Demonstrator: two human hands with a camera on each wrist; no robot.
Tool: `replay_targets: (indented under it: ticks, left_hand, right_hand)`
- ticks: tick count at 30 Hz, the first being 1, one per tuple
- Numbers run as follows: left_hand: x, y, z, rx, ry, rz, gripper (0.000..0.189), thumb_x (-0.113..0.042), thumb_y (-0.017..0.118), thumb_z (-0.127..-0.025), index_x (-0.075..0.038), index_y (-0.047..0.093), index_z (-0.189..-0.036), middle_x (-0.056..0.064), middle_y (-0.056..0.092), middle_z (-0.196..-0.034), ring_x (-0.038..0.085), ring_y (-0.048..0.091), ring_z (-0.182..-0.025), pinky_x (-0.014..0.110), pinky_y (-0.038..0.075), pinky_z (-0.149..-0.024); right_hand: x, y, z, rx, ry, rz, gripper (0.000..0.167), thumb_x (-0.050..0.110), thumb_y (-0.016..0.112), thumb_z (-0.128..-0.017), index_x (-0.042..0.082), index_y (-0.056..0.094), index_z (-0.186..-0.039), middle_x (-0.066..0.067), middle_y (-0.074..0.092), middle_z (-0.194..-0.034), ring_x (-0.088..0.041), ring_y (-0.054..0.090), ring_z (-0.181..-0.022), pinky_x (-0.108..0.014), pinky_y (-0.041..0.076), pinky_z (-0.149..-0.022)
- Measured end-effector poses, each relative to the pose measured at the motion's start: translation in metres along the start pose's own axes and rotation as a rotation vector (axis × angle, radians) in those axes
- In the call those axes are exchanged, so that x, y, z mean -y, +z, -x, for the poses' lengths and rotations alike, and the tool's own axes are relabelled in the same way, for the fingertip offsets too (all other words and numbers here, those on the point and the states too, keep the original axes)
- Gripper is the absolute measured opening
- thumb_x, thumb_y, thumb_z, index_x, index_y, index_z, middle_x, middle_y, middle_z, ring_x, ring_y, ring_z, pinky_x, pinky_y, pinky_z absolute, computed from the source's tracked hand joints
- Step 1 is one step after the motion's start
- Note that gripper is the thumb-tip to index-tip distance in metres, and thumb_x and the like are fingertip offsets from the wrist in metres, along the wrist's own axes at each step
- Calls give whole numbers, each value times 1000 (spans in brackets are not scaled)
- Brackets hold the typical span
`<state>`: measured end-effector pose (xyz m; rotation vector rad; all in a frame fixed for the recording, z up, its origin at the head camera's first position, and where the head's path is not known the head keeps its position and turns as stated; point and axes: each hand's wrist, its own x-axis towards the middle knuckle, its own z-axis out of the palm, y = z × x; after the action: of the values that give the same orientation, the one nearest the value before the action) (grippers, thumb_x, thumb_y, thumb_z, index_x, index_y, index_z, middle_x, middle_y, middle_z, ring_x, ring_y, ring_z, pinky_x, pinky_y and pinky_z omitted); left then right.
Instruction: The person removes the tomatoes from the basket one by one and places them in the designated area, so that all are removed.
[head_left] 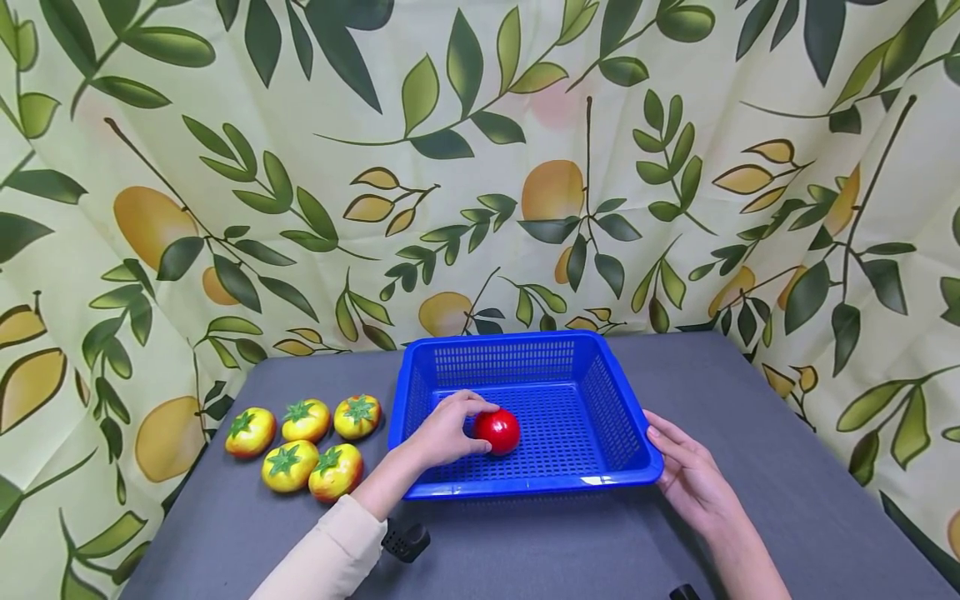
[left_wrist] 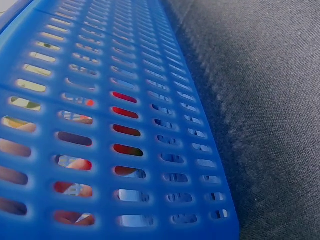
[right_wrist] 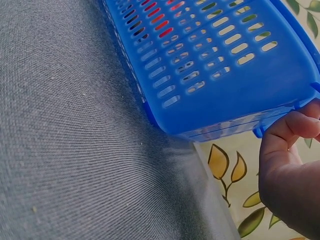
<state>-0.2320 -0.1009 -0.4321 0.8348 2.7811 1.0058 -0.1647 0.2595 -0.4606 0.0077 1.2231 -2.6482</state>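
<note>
A blue slotted plastic basket (head_left: 517, 490) stands on the grey tabletop. Inside it, left of the middle, is a shiny red round fruit (head_left: 498, 432). My left hand (head_left: 450, 429) reaches over the basket's left side and holds this fruit between thumb and fingers. In the left wrist view, patches of red fruit (left_wrist: 126, 131) show through the slots, while the basket wall hides most of the hand. At the right rim, my right hand (head_left: 686, 471) grips the basket's edge; the right wrist view shows its bent fingers (right_wrist: 295, 125) at the rim near a corner.
Several yellow-red persimmon-like fruits (head_left: 290, 466) with green leafy tops lie in a group left of the basket. A patterned leaf-and-fruit cloth (head_left: 480, 250) hangs behind and at both sides of the table (head_left: 757, 400). A black device (head_left: 405, 542) sits at the left wrist.
</note>
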Motion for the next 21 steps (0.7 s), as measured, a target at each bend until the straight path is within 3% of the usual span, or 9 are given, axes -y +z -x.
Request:
replay_targets:
  ticks: [5, 15, 21]
  left_hand:
    - [1, 0, 1, 42, -15, -6, 56, -15, 83, -79, -12, 61, -131, 6, 59, -132, 30, 48, -125, 56, 40, -100]
    - [-1, 2, -2, 69, 18, -19, 52, -18, 85, -79, -15, 59, -124, 3, 61, -124, 25, 52, -119, 49, 45, -97]
    - [-2, 4, 1, 91, 4, -39, 59, -21, 86, -77, -18, 60, -130, 4, 57, -129, 26, 49, -122, 50, 46, -95]
  right_hand:
    - [0, 0, 0, 6, -2, -6, 29, 9, 46, -105, 15, 69, -122, -10, 68, -116, -21, 68, -101, -36, 53, -86]
    - [0, -1, 0, 37, -14, -18, 32, 7, 43, -106, 14, 69, -122, -10, 69, -116, -21, 68, -99, -35, 54, -84]
    - [0, 1, 0, 6, 0, -15, 30, 8, 45, -105, 15, 70, -120, -9, 68, -116, -21, 67, -101, -35, 53, -87]
